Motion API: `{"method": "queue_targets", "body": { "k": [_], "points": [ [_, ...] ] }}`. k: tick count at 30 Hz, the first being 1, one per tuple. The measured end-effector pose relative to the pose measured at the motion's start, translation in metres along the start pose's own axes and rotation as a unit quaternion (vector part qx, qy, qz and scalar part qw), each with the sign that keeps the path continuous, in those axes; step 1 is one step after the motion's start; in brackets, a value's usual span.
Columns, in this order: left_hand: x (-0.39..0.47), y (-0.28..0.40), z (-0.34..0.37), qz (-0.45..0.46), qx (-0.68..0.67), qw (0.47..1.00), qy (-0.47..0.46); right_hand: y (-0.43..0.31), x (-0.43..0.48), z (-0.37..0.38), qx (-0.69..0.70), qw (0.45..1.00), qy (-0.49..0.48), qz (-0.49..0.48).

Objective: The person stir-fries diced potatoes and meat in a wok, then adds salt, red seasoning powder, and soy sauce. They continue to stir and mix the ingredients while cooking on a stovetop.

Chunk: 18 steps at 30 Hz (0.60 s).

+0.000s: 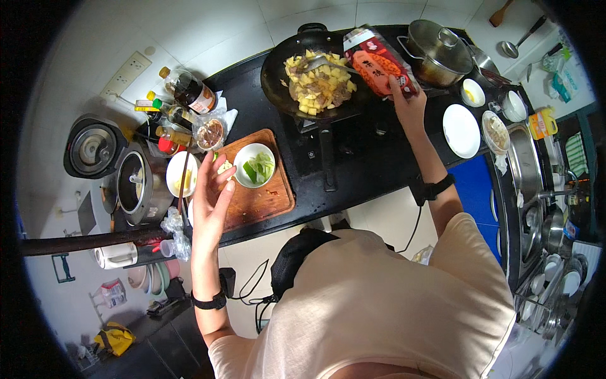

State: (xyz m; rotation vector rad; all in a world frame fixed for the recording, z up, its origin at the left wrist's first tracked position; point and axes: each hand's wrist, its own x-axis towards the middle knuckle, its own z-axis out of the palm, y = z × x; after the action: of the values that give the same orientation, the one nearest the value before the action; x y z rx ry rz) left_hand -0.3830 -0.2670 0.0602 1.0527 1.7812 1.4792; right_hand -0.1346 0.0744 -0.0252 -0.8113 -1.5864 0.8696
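Note:
My right hand (408,102) grips a red printed food packet (378,64) above the right rim of a black wok (274,80). Diced yellow food and browned meat pieces (317,87) lie in the wok, with a metal spatula (322,62) resting among them. My left hand (213,189) is raised, fingers apart and holding nothing, over the left edge of a wooden cutting board (265,203). Beside its fingertips, a white bowl (254,166) on the board holds cut green vegetable pieces. Chopped pale bits (225,169) show partly behind my fingers.
Sauce bottles (189,90), a white bowl with chopsticks (182,173) and a metal pot (144,184) stand at left. A lidded steel pot (438,54) is right of the packet. Further right are a white plate (460,130), small bowls (472,92) and a steel sink (525,156).

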Motion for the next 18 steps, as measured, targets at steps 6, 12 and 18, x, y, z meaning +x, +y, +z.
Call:
{"method": "queue_targets", "body": {
  "k": [6,12,18],
  "points": [
    [0.005,-0.005,-0.014,-0.006,-0.039,0.999,-0.016,-0.024,-0.008,0.008,0.194,0.975,0.054,0.094],
    [0.006,0.023,-0.02,0.042,-0.06,0.994,-0.085,-0.093,-0.09,0.028,-0.158,0.974,-0.127,-0.102],
    [0.014,0.042,-0.06,0.08,0.048,0.995,-0.032,-0.147,-0.188,0.123,0.277,0.828,-0.294,0.389]
  ]
}}
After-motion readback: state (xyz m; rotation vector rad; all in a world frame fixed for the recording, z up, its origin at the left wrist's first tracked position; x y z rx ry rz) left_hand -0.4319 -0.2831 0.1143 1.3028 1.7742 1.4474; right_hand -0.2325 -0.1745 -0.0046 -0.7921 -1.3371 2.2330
